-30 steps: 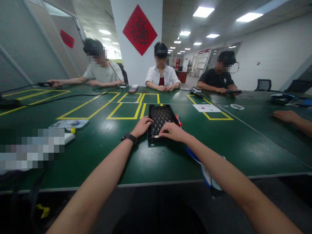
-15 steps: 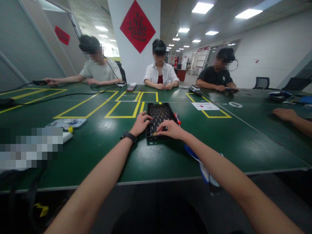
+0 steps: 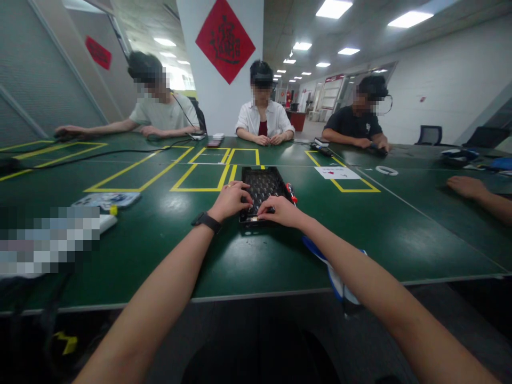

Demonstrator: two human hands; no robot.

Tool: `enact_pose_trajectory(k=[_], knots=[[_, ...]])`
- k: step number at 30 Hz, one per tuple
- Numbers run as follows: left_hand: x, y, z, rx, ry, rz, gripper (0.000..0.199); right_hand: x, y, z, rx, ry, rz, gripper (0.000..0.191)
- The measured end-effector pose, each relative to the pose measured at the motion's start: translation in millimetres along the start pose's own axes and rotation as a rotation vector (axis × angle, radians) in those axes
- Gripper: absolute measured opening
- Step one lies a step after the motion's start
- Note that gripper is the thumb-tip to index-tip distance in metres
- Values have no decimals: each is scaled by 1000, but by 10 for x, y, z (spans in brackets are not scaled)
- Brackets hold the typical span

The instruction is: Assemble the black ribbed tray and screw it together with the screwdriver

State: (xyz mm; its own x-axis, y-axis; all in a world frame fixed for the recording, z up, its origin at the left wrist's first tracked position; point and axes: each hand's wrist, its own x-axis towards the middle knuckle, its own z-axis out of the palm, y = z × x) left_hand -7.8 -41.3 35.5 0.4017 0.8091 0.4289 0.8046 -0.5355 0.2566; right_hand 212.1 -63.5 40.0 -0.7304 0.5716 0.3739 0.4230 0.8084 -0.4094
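A black tray (image 3: pixel 267 184) with a bumpy or pocketed inside lies on the green table in front of me. My left hand (image 3: pixel 232 200) is over its left wall, thumb and fingers curled together in a pinch; whatever they hold is hidden. From the right, my right hand (image 3: pixel 282 212) reaches across the tray's near right part, thumb and forefinger pinched. By those fingertips, at the near end of the tray, shows a small pale piece (image 3: pixel 253 218); I cannot tell if the fingers grip it. A red object (image 3: pixel 292 194) sits against the tray's right side.
Yellow tape frames (image 3: pixel 196 189) mark the green table (image 3: pixel 172 245). A white paper sheet (image 3: pixel 336 173) and a tape ring (image 3: pixel 386 170) lie to the right. A blue-and-white item (image 3: pixel 332 266) is under my right forearm. Three people sit opposite; another person's hand (image 3: pixel 466 186) rests at right.
My left hand has moved slightly right over the tray, and its fingers have curled closer together. My right hand stays almost in place, pinched.
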Motion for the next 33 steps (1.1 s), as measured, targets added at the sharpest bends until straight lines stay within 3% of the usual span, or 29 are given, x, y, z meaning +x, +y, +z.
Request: enact_pose_trajectory(k=[7,12,18,24,33], knots=[[94,-52,48,13,-39,-23,11,1,11,8,-23,3,6,17],[158,-49,53,62,-121,105,7,2,-18,-10,-27,-10,-5,16],[145,-98,152,-57,45,48,17,3,-17,-1,-23,-1,12,17],[129,-142,194,-9,55,-32,22,13,-9,7,-29,-10,-3,15],[149,-106,195,62,16,-26,20,-1,-41,-19,-52,-23,26,16]])
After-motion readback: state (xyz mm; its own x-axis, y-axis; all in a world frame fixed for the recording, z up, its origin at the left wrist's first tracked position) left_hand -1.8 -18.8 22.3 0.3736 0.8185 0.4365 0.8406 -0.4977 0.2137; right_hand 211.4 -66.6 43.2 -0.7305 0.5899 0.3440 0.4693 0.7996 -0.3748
